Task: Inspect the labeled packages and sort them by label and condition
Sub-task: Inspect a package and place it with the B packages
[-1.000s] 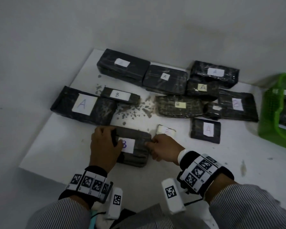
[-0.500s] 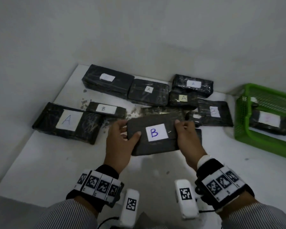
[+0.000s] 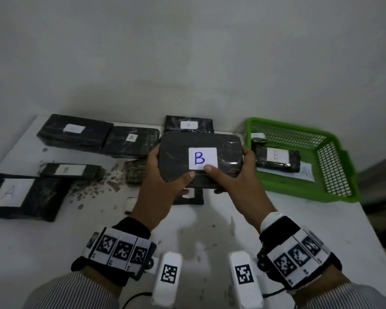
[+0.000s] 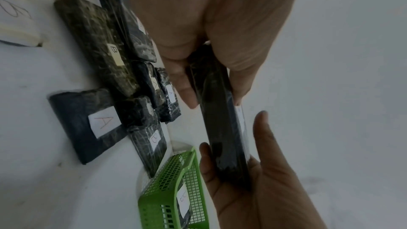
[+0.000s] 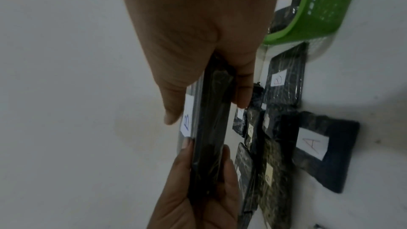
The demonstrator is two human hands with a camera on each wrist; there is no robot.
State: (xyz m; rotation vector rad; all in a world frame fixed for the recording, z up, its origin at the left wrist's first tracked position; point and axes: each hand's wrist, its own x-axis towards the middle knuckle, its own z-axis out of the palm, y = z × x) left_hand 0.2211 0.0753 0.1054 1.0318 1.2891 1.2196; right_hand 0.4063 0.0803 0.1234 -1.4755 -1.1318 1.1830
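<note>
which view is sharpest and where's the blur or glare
Head view: sharpest, the blue B label reads clearly, with glare on the held package's wrap near the right hand; its edges bow. Left wrist view: dim and soft, left hand blurred close up. Right wrist view: dim, smeared, green basket blurred.

White table (image 3: pixel 210 237) carries black wrapped packages (image 3: pixel 132 140) labelled A or B. Green basket (image 3: pixel 334 175) at right edge. Dark crumbs (image 3: pixel 94 190) scattered left of centre.
</note>
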